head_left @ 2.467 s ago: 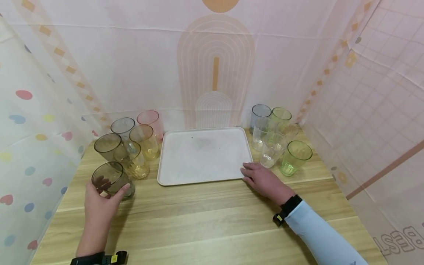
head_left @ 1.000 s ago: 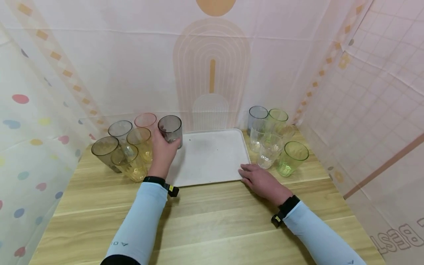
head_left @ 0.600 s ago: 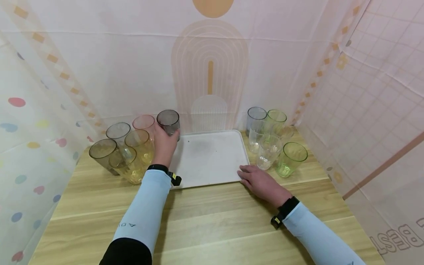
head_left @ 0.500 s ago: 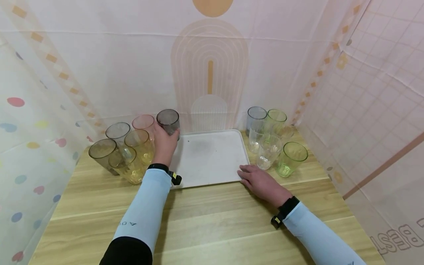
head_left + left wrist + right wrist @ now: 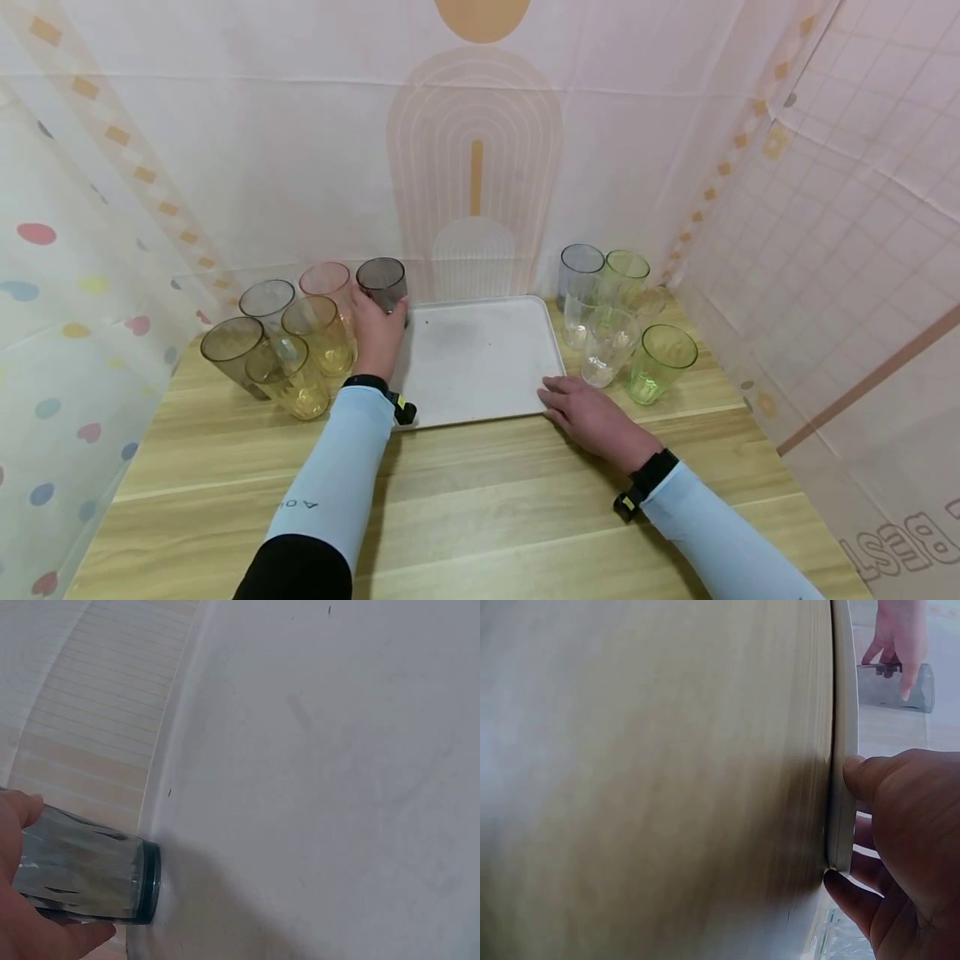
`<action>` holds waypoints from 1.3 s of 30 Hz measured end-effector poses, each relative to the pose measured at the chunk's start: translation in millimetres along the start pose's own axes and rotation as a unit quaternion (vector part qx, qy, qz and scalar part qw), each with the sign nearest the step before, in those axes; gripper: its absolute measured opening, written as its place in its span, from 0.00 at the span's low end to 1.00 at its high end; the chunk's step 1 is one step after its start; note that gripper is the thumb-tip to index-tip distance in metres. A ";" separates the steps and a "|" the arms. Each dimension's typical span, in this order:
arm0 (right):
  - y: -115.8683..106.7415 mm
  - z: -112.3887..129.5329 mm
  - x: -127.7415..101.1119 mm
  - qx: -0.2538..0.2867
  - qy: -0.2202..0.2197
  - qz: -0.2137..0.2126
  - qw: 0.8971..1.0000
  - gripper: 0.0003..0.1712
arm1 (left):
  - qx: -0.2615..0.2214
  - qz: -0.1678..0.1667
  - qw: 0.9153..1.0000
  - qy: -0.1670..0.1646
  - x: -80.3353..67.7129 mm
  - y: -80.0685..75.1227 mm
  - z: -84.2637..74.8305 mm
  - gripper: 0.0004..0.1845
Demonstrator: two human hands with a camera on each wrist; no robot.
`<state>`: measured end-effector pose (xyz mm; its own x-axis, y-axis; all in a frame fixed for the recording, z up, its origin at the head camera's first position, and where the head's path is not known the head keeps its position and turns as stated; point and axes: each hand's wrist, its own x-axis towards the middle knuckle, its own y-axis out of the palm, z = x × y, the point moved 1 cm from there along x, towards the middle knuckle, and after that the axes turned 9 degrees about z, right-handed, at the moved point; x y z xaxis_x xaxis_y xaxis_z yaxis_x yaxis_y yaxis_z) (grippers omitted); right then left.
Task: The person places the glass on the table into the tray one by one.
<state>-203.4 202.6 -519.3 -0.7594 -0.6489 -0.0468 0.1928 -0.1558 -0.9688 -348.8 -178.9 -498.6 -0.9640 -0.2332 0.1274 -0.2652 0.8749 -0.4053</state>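
My left hand [image 5: 377, 310] grips a dark grey glass [image 5: 382, 283] upright at the far left corner of a white tray [image 5: 487, 367]. In the left wrist view the grey glass [image 5: 82, 876] has its base at the tray [image 5: 337, 750] just inside the rim, with my left hand [image 5: 30, 930] wrapped round it. I cannot tell whether the base rests on the tray. My right hand [image 5: 558, 398] lies flat on the table against the tray's near right corner. The right wrist view shows the right hand [image 5: 870, 840] with its thumb and a finger touching the tray's edge [image 5: 844, 712].
Several glasses, grey, pink and yellow, crowd the table left of the tray [image 5: 296, 333]. Right of it stand clear, green and grey glasses [image 5: 622, 321]. Cloth walls close in the back and both sides. The wooden table [image 5: 487, 500] runs toward me.
My left hand carried the dark grey glass from the table's front left to the tray's far left corner and lowered it a little. The right hand stayed put.
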 end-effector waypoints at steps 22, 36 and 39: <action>1.8 0.1 -0.8 0.002 0.000 -0.012 1.000 0.24 | -0.029 0.047 0.998 0.002 -98.4 -28.1 -23.1 0.46; -0.5 1.4 -1.0 0.005 -0.008 -0.021 1.000 0.24 | 0.017 -0.100 0.994 -0.027 -182.9 -126.3 12.5 0.20; 0.8 1.1 -1.3 0.003 -0.004 -0.015 1.000 0.24 | 0.026 -0.129 0.990 -0.056 -181.5 -136.8 24.1 0.32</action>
<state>-201.6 202.5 -519.7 -0.7600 -0.6498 -0.0163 0.1742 -0.1795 -0.9682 -137.9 -266.4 -488.1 -0.8588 -0.4949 0.1321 -0.5009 0.7574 -0.4188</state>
